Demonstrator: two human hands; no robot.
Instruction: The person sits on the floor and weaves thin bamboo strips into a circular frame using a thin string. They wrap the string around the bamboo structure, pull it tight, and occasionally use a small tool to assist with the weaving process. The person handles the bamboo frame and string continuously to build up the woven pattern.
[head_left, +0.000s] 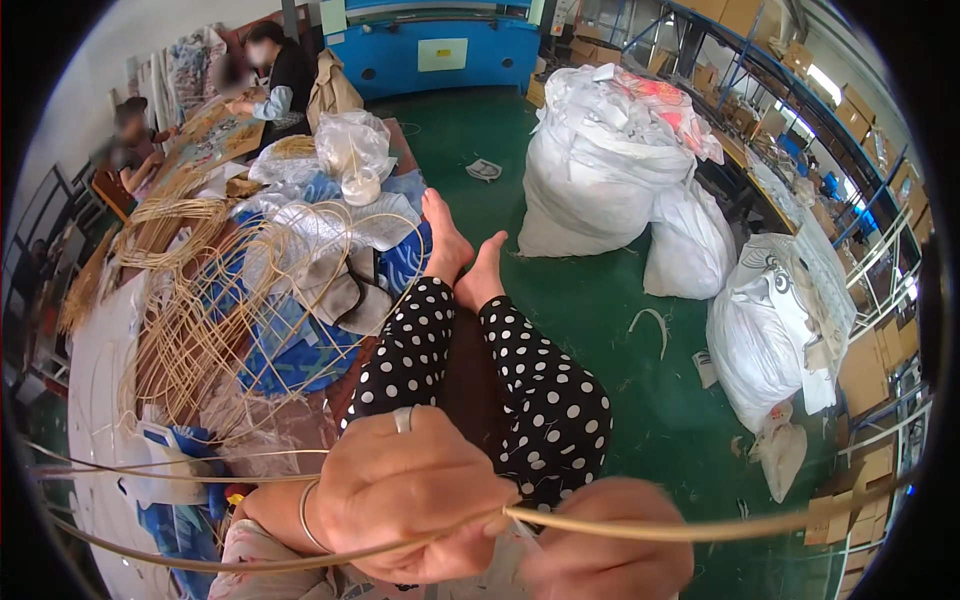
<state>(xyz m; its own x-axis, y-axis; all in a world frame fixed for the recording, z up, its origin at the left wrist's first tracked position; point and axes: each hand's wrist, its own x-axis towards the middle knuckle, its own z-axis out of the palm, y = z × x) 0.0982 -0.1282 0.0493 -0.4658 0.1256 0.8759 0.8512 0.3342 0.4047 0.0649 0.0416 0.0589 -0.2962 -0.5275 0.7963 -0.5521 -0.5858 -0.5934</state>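
My left hand [415, 490], with a ring on one finger and a bangle at the wrist, is closed around thin tan cane strips [720, 527]. The cane runs across in front of me, bending off to the left and reaching far to the right. Close beside it, my right hand [610, 545] is curled up and blurred by motion. A pale, see-through strip [524, 533] shows between the two hands at the point where the canes meet. What the right fingers hold is hidden.
Bent cane loops [230, 290] lie heaped on the table to the left, by a cap [345, 295] and a plastic bag [355, 145]. My outstretched legs [400, 360] rest ahead. White sacks [600, 170] stand on the green floor. Two people sit at the far left table [215, 130].
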